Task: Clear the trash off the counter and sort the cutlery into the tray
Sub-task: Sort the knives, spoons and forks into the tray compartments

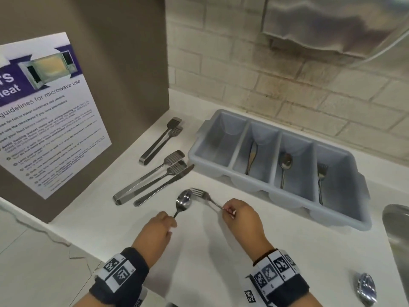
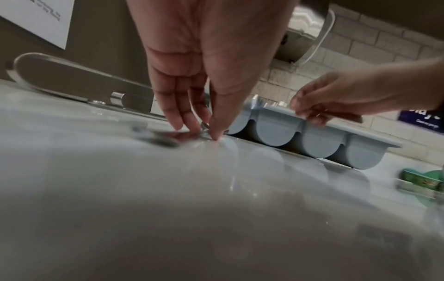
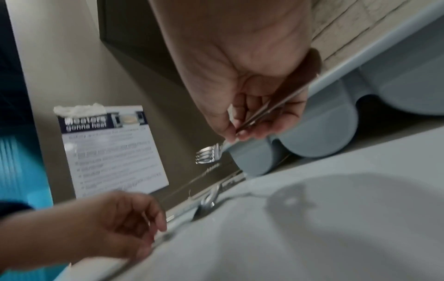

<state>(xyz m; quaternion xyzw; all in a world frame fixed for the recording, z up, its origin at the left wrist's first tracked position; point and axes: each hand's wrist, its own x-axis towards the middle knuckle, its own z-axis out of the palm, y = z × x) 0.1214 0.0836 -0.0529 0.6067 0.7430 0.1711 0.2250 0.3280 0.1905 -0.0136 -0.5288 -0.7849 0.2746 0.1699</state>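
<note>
microwave poster (image 1: 47, 111) on brown panel | tiled wall (image 1: 287, 91) | sink (image 1: 398, 235), right edge | possibly paper-towel dispenser (image 1: 332, 23)

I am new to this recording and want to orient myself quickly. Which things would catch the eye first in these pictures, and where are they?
In the middle of the white counter, the left hand pinches a spoon by its handle while the right hand holds a fork. To their right stands a grey four-compartment cutlery tray, its leftmost compartment empty. Left of it lie two pairs of tongs and a table knife.
</note>
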